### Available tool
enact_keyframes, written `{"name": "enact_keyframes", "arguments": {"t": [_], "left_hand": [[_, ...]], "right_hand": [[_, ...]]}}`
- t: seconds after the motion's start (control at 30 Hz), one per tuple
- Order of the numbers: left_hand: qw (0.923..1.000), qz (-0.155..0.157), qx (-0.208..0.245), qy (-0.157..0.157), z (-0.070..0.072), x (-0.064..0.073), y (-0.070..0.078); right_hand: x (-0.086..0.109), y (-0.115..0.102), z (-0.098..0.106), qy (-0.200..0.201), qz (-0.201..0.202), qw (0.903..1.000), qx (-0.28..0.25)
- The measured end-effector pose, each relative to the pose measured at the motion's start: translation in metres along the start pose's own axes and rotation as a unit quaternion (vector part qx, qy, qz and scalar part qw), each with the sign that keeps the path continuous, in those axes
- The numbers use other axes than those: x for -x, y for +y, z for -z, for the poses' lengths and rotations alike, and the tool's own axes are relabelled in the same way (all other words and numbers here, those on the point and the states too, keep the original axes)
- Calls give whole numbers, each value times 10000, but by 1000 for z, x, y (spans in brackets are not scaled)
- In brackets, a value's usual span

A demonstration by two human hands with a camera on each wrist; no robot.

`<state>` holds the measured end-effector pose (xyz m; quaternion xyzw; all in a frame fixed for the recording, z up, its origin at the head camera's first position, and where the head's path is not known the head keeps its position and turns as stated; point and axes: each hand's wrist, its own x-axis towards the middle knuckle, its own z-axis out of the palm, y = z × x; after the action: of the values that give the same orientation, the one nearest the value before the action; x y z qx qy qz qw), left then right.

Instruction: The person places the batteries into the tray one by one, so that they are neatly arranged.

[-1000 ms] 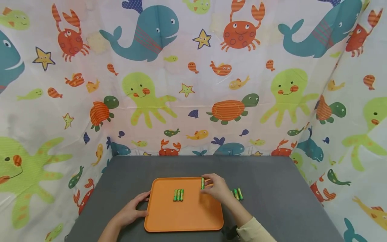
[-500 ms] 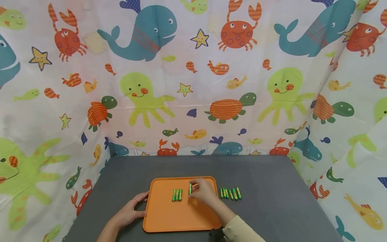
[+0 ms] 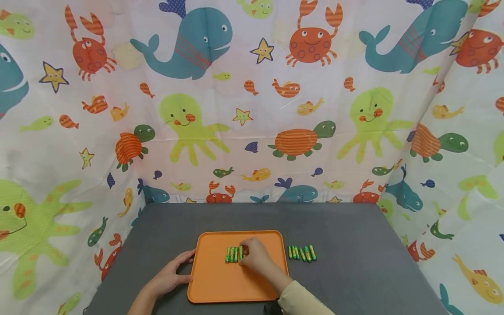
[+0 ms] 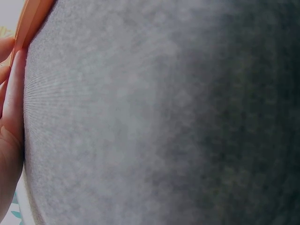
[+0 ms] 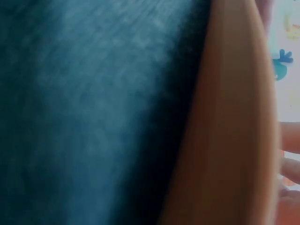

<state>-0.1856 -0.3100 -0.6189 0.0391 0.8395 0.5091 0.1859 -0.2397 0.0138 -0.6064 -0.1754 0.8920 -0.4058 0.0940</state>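
An orange tray (image 3: 220, 284) lies on the dark grey table, its rim (image 5: 229, 117) large and blurred in the right wrist view. Three slim green-and-yellow batteries (image 3: 232, 254) stand side by side in a row on it, left of centre. My right hand (image 3: 257, 258) pinches another battery (image 3: 241, 252) by its two ends, just right of that row; whether it touches the tray is unclear. At the tray's left edge, my left hand (image 3: 169, 275) touches the rim with thumb and fingers spread apart. The left wrist view shows its fingers against the tray's side (image 4: 33, 18).
Several more green batteries (image 3: 302, 253) lie on the table (image 3: 346, 271) just right of the tray, some slightly slanted. A curtain (image 3: 260, 131) printed with sea animals encloses the back and both sides.
My right hand has carried a battery leftward over the tray, from its right part to beside the row of three. My left hand has stayed at the tray's left edge.
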Motion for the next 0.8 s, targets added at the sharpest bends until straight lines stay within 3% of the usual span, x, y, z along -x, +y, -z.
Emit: {"name": "enact_keyframes", "arguments": {"t": [0.2,0.43,0.8], "left_hand": [[9999,-16,70,-108,-1,1,0],[10000,-27,74,-15,0,-1,1],[10000,15,63,-23,2,-2,2]], "right_hand": [[6,-6,-2,-30,-105,9999,81],[6,-1,7,-61,-118,9998,-161],[22,8,51,67,90,9994,-323]]}}
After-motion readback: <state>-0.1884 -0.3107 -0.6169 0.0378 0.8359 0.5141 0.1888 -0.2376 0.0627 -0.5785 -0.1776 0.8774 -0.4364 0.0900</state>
